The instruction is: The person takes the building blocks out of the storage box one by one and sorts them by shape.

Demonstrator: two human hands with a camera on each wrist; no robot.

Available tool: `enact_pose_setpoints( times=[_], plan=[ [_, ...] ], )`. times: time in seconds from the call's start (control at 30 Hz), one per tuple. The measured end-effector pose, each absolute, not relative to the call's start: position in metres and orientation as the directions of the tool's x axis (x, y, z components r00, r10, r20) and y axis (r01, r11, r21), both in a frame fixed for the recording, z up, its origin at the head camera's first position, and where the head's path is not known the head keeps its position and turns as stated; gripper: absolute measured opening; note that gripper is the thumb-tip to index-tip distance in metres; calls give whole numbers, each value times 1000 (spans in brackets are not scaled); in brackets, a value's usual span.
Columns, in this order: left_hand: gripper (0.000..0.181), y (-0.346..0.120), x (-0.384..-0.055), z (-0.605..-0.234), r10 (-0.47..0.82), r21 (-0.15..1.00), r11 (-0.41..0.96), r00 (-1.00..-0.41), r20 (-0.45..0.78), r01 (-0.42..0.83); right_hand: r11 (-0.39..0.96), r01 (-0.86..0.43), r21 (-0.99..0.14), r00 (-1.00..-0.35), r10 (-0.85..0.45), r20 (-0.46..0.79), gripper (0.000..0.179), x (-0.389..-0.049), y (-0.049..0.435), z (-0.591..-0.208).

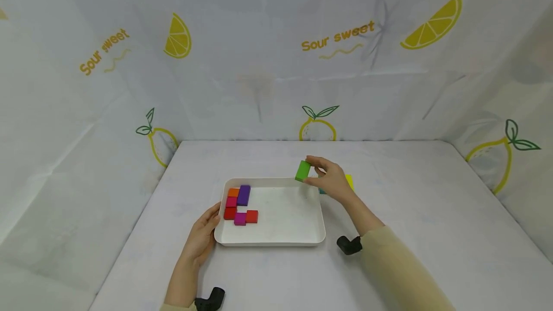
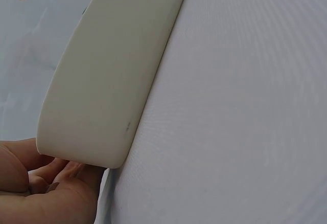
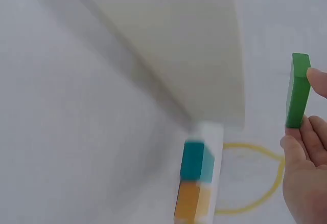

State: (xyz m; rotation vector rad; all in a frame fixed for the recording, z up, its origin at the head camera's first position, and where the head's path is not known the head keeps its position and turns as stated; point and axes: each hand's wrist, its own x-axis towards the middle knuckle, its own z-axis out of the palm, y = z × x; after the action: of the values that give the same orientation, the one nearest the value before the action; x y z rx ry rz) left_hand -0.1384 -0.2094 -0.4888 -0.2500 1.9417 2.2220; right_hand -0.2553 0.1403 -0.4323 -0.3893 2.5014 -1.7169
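A green rectangular block [image 1: 303, 170] is pinched by my right hand [image 1: 330, 179] above the far right part of a white tray [image 1: 285, 243]. The right wrist view shows the same green block [image 3: 298, 91] between thumb and fingertips. My left hand [image 1: 202, 234] grips the tray's left side; in the left wrist view its fingers [image 2: 76, 193] are at the outer wall and lower edge. Inside the tray, at the left, lie an orange block [image 1: 233, 192], a purple block [image 1: 244, 196], a pink block [image 1: 231, 202], a magenta block [image 1: 240, 219] and two red blocks [image 1: 230, 213].
Beyond the tray's right side, partly hidden by my right hand, are a yellow block [image 1: 349, 181] and a teal block [image 3: 193, 160]. An orange block [image 3: 188, 201] adjoins the teal one. A lemon-print cloth [image 1: 259, 61] hangs behind the white table [image 1: 410, 181].
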Motion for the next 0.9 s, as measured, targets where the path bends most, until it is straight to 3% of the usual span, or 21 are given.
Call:
enact_pose_setpoints(
  times=[0.53, 0.9],
  plan=[
    [51, -210, -136, -487, 55, 968, -118, -975, -216, -221, 516, -73, -853, -993, -118, 13, 71, -258, 249, -447],
    [51, -210, -137, -486, 46, 970, -96, -975, -219, -222, 602, -25, -798, -991, -119, -59, 77, -257, 283, -455]
  ],
)
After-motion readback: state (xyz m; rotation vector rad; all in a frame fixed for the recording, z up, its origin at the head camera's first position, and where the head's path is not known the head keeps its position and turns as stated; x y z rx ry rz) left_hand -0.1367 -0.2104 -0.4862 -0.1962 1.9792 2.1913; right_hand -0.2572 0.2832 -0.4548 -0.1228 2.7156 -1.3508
